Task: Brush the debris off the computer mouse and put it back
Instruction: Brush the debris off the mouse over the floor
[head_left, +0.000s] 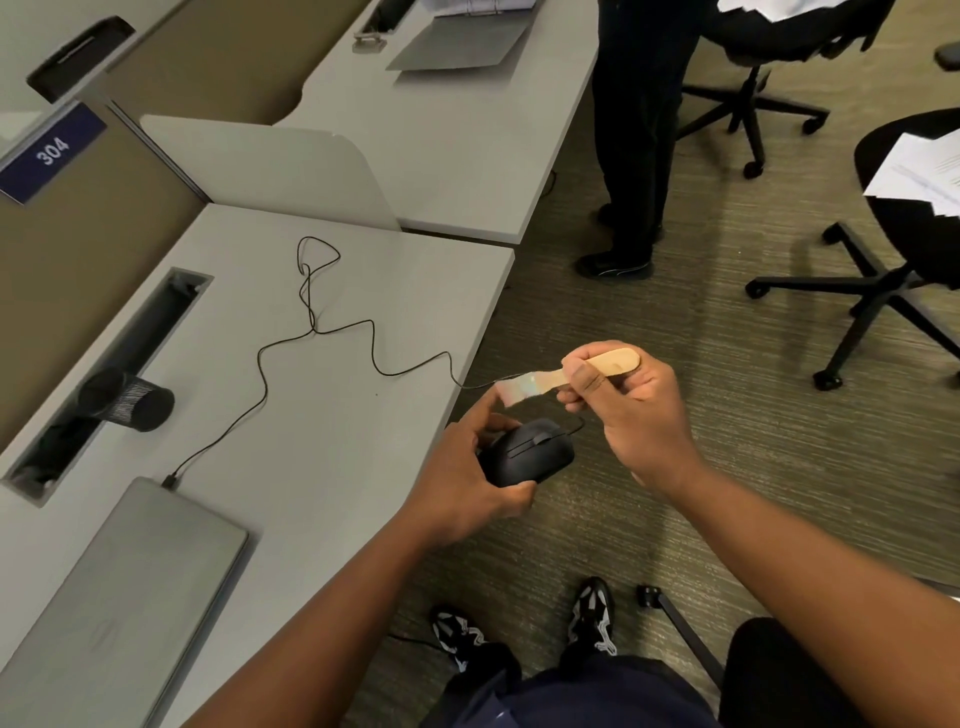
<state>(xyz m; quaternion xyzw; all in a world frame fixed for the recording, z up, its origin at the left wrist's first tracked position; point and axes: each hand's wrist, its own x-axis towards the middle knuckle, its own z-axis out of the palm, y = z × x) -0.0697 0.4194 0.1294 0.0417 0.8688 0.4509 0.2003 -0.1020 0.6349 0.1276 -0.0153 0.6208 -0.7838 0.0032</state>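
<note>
The left hand (470, 475) has its grip curled round the mouse (527, 457), holding it just off the desk (322, 415) edge, above the carpet. At two o'clock of it, the right hand (631, 410) pinches the brush (563, 378), bristles just above the mouse. The cable (317, 330) trails to eleven o'clock; a hard tug risks yanking the laptop (130, 592) plug.

Grey desks (322, 457) with tan partitions (78, 244), streaked olive carpet (753, 467), black wheeled office chairs (878, 291) beyond.
</note>
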